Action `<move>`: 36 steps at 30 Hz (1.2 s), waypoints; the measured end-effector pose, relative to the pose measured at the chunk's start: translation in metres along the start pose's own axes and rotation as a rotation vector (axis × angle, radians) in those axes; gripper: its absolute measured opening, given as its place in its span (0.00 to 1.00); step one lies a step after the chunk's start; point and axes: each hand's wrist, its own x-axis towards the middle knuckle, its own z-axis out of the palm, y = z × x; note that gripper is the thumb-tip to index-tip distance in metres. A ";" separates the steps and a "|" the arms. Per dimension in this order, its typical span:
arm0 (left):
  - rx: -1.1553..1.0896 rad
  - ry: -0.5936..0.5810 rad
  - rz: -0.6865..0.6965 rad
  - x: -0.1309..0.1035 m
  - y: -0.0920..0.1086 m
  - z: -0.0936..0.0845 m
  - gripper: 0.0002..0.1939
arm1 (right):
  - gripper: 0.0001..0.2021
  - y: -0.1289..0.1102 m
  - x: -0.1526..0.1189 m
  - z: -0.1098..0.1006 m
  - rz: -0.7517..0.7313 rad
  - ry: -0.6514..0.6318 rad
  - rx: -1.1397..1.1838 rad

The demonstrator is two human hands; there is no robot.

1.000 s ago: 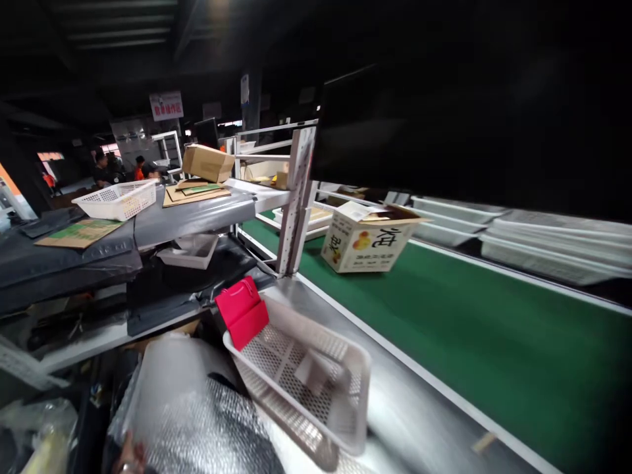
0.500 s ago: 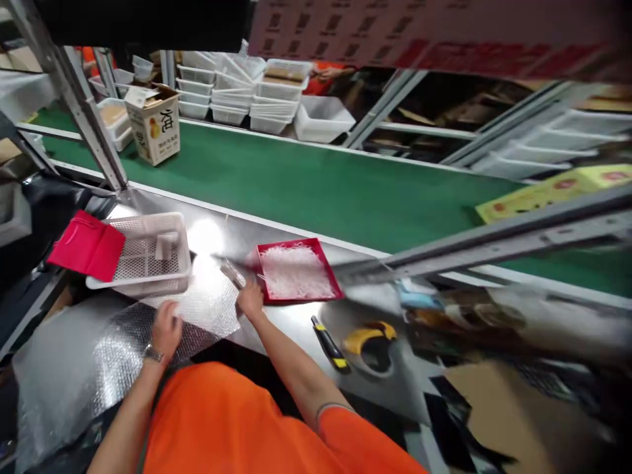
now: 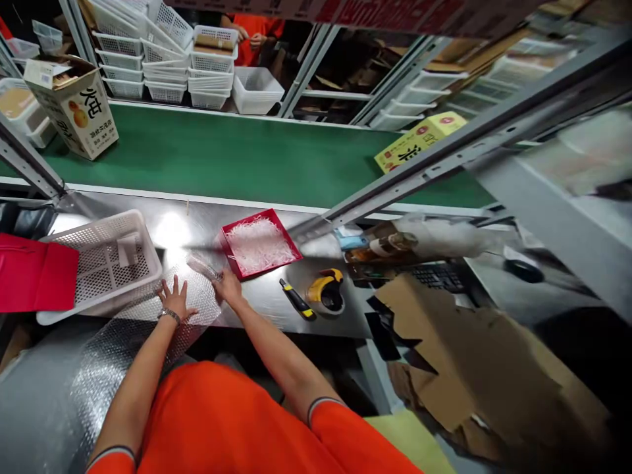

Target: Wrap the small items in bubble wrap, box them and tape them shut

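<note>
My left hand lies with fingers spread on a sheet of clear bubble wrap, which hangs over the table's front edge. In my right hand is one end of a small clear wrapped item, resting over the wrap. A red box filled with white shredded paper sits just right of that hand. To the left stands a white perforated basket with a small white packet inside. A red folder-like piece lies across the basket's left end.
A black and yellow cutter and a yellow tape dispenser lie at the right. Behind runs a green conveyor carrying a printed carton and a yellow box. Metal posts, stacked baskets and cardboard surround the table.
The camera view has turned to the right. My left hand has moved onto the bubble wrap and its fingers have spread. My right hand still holds the wrapped item.
</note>
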 end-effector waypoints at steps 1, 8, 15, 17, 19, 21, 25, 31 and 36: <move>0.000 0.006 0.005 0.000 0.000 0.001 0.68 | 0.15 -0.004 -0.001 0.002 -0.002 -0.013 -0.035; -0.014 0.011 0.019 0.003 -0.002 0.003 0.69 | 0.13 -0.017 -0.016 0.013 -0.012 0.005 -0.149; 0.051 0.026 0.022 0.007 -0.002 0.002 0.66 | 0.20 -0.014 -0.010 0.007 0.026 -0.071 -0.026; 0.075 0.038 0.015 0.008 -0.002 0.002 0.65 | 0.25 0.000 -0.011 0.000 -0.045 -0.077 0.045; 0.087 0.051 0.015 0.009 -0.002 0.002 0.65 | 0.24 0.029 -0.022 -0.010 -0.136 -0.016 0.116; 0.085 0.056 0.018 0.009 -0.002 0.002 0.66 | 0.18 0.074 -0.039 -0.021 -0.175 0.078 0.154; 0.071 0.061 0.011 0.006 -0.003 0.001 0.69 | 0.19 0.187 -0.069 -0.045 0.022 0.276 0.042; 0.050 0.096 0.019 0.001 -0.010 -0.006 0.70 | 0.29 0.275 -0.066 -0.063 0.210 0.235 -0.173; 0.040 0.084 -0.059 -0.002 -0.021 -0.013 0.72 | 0.34 0.272 -0.093 -0.051 0.151 0.253 0.078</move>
